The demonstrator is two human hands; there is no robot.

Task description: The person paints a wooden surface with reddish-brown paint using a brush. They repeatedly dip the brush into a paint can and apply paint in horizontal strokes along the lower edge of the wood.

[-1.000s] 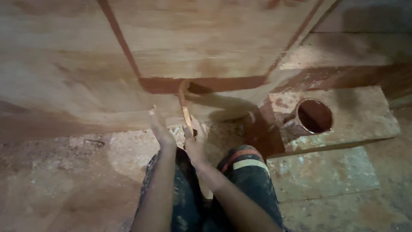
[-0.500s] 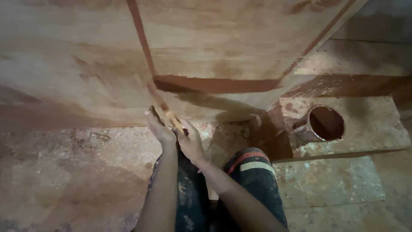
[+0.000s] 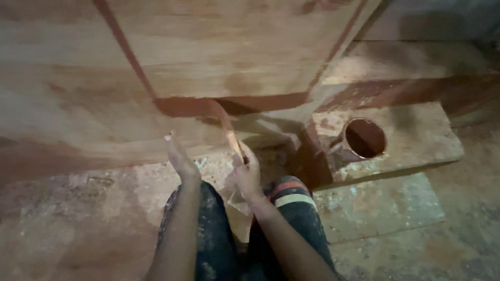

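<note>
Head view: a round, paint-stained tin with reddish-brown paint inside (image 3: pixel 364 138) is seen standing on a flat, pale, paint-smeared slab (image 3: pixel 416 136) to the right of the hands, well apart from them. The inside of the tin is dark red-brown; how full it is cannot be told. A run of the same colour is spilled down the tin's left side onto the slab.

A slim paintbrush with a pale wooden handle and red-brown bristles (image 3: pixel 229 130) is held in the right hand (image 3: pixel 247 174), the fingers wrapped closely round the lower end of the handle. The brush is tilted up and to the left, and its tip is laid against a red-brown painted band (image 3: pixel 234 104) that runs across the large pale plywood board (image 3: pixel 224 47) in front of the person. A second painted stripe is seen climbing the board on the left, and another on the right edge.

The left hand (image 3: pixel 179 158) is empty, with the fingers stretched out flat and close together, pointing up toward the board; whether it touches the board cannot be told.

Below the hands, dark, paint-spattered trousers (image 3: pixel 208 234) are seen, with an orange and pale striped patch at the right knee. The dusty, stained concrete floor (image 3: pixel 78 229) lies on either side, and a flat greyish sheet (image 3: pixel 380 208) lies on it under the slab. No packages, labels or signs are seen.
</note>
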